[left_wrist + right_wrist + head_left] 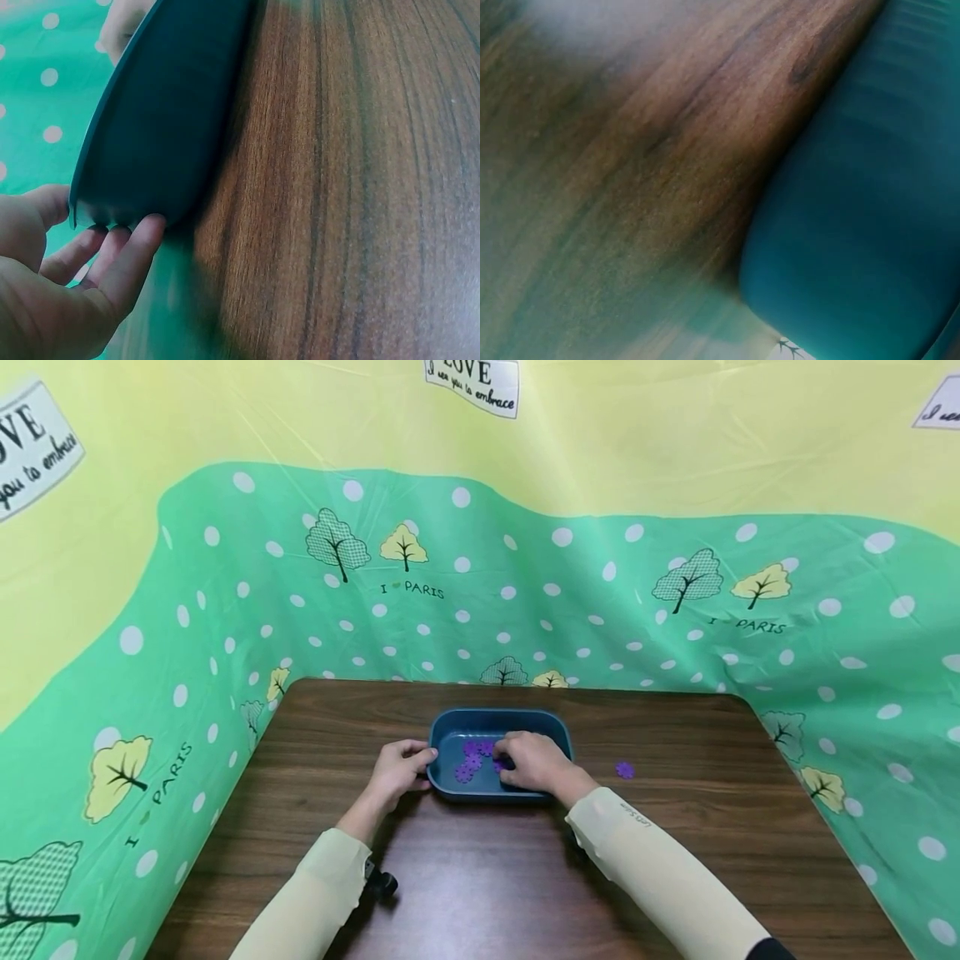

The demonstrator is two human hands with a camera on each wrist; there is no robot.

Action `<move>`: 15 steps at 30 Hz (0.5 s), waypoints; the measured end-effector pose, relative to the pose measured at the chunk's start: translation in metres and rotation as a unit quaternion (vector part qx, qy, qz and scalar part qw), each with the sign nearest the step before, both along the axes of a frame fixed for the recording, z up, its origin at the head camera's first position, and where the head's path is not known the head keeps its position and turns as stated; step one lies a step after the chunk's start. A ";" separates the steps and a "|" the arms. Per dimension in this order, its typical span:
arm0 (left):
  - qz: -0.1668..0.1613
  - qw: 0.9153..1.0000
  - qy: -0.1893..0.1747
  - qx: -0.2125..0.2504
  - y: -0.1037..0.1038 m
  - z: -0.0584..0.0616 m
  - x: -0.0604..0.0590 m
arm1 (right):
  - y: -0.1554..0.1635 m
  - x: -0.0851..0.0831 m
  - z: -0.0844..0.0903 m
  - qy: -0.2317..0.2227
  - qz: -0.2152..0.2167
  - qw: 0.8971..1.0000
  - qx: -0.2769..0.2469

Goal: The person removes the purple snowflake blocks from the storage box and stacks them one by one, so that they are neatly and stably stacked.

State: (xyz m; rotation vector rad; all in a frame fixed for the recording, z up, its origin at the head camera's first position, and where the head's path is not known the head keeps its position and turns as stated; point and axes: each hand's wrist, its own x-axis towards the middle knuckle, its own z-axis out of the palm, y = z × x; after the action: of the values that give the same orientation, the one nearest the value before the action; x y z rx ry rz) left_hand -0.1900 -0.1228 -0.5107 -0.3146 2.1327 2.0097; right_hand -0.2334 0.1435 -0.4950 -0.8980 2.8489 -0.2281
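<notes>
Hands [401, 770] at tray [450, 727] rim, table [465, 877] beyond

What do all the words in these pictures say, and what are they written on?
"LOVE / I see you to embrace": white label at the top of the yellow and green plastic backdrop, top edge cut off.
"I PARIS", with a small heart between: under the printed trees on the backdrop.
Small print on the person's right cream sleeve: too small to read.
The blue plastic tray shows no words.

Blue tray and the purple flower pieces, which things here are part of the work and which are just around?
In use:
blue tray, left hand at its rim
purple pieces inside, right hand reaching among them

Lying about:
one purple piece on the wooden table
green dotted backdrop
</notes>
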 end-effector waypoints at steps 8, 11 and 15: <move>0.000 1.000 -0.004 -0.005 0.001 0.002 0.001 | 0.007 -0.001 0.001 -0.003 -0.008 0.999 -0.048; -0.002 1.000 -0.003 -0.006 0.002 0.003 0.001 | 0.008 -0.001 0.004 -0.005 -0.008 0.998 -0.062; -0.002 1.000 -0.004 -0.005 0.001 0.001 0.001 | 0.010 -0.002 0.009 -0.011 -0.011 0.997 -0.081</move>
State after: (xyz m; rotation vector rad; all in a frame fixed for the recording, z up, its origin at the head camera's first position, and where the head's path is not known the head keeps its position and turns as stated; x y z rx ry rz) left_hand -0.1894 -0.1218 -0.5092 -0.3196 2.1365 1.9929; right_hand -0.2356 0.1535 -0.4863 -0.8868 2.8537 -0.4744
